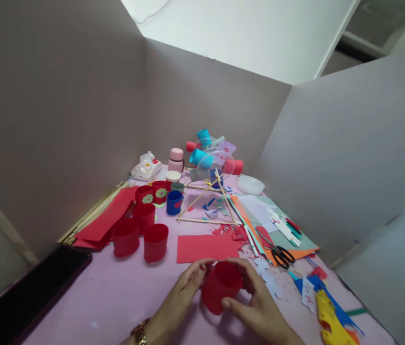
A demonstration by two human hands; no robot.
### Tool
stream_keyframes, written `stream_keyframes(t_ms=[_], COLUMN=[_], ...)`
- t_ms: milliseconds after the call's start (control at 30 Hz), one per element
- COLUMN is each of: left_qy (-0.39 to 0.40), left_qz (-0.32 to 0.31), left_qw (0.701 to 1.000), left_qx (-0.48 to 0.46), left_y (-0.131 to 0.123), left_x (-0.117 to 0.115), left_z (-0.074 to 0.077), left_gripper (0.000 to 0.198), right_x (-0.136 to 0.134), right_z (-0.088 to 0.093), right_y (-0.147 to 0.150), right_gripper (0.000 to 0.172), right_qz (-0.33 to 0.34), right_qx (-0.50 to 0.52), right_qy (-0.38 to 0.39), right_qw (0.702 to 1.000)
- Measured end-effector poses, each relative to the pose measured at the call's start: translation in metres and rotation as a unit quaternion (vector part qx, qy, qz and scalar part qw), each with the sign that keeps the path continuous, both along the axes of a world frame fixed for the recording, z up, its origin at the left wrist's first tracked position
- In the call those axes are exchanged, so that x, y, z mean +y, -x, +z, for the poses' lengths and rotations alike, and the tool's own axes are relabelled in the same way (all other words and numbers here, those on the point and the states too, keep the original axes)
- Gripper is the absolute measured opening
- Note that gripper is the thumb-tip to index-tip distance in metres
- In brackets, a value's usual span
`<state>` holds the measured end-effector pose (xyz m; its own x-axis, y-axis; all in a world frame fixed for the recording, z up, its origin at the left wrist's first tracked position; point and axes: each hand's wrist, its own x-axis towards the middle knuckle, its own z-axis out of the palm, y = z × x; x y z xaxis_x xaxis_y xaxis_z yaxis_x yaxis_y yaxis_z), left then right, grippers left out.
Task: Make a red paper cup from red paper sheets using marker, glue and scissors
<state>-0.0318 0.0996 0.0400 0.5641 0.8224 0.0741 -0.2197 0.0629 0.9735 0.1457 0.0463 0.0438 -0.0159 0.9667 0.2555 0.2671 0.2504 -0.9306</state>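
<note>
A red paper cylinder (219, 290), its round opening facing up, is held just above the pink tabletop near the front. My right hand (258, 302) curls around its right side, thumb pressed on the front. On the other side, my left hand (184, 290) is closed against the upper left rim, some of its fingertips hidden behind the paper. Just beyond my hands lies a flat red paper sheet (206, 248). To the left stand several similar red cylinders, the nearest red cylinder (155, 243) apart from my left hand.
Black-handled scissors (282, 256), paper scraps and a yellow glue gun (331, 318) lie at right. A triangular stick frame (206, 221) stands behind the sheet, before a model with blue and red cylinders (201, 158). A black slab (33, 292) lies at left; grey partitions surround the table.
</note>
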Motion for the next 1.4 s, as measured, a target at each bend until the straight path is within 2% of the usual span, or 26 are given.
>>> stream_keyframes(t_ms=[167, 233, 400, 467, 533, 567, 633, 700, 767, 833, 967, 1133, 1300, 1400], left_qy=[0.017, 0.027, 0.103, 0.156, 0.174, 0.152, 0.035, -0.116, -0.221, -0.251, -0.210, -0.118, -0.034, -0.032], left_qz=[-0.105, -0.121, -0.108, -0.094, -0.045, -0.002, 0.106, 0.185, 0.202, 0.190, 0.151, 0.153, 0.121, 0.100], left_qw=[0.991, 0.989, 0.986, 0.979, 0.981, 0.988, 0.993, 0.972, 0.944, 0.932, 0.947, 0.967, 0.984, 0.989], left_qx=[-0.077, -0.080, -0.078, -0.088, -0.068, -0.041, 0.025, 0.090, 0.141, 0.179, 0.188, 0.164, 0.125, 0.105], left_y=[-0.005, -0.006, -0.006, -0.005, -0.004, -0.003, 0.000, 0.002, 0.004, 0.004, 0.000, -0.002, -0.002, -0.003], left_x=[0.003, 0.002, -0.002, -0.002, 0.000, 0.001, 0.003, 0.003, 0.000, -0.004, -0.007, -0.004, -0.004, -0.005], left_z=[-0.005, -0.005, -0.003, -0.004, -0.007, -0.008, -0.011, -0.012, -0.010, -0.006, 0.000, -0.001, 0.003, 0.004], left_gripper=[0.071, 0.069, 0.044, 0.044, 0.049, 0.051, 0.047, 0.035, 0.025, 0.024, 0.016, 0.029, 0.033, 0.027], right_x=[0.001, 0.001, 0.003, 0.006, 0.009, 0.010, 0.013, 0.016, 0.016, 0.015, 0.010, 0.007, 0.008, 0.008], right_z=[0.002, 0.004, 0.011, 0.012, 0.012, 0.011, 0.008, 0.005, 0.002, 0.000, -0.004, -0.003, -0.002, -0.003], right_y=[-0.001, -0.004, -0.011, -0.012, -0.011, -0.011, -0.010, -0.009, -0.007, -0.003, 0.005, 0.010, 0.011, 0.011], right_gripper=[0.054, 0.053, 0.029, 0.026, 0.031, 0.035, 0.043, 0.048, 0.050, 0.049, 0.043, 0.031, 0.032, 0.033], right_qz=[0.006, 0.015, 0.011, -0.025, -0.075, -0.099, -0.137, -0.159, -0.167, -0.160, -0.122, -0.045, -0.043, -0.047], right_qx=[0.025, 0.033, 0.020, 0.044, 0.077, 0.093, 0.122, 0.154, 0.187, 0.214, 0.255, 0.237, 0.242, 0.254], right_qy=[-0.041, -0.048, -0.026, -0.019, -0.013, -0.008, 0.006, 0.022, 0.044, 0.072, 0.113, 0.098, 0.118, 0.127], right_qw=[0.999, 0.998, 0.999, 0.999, 0.994, 0.991, 0.983, 0.975, 0.967, 0.961, 0.952, 0.965, 0.962, 0.958])
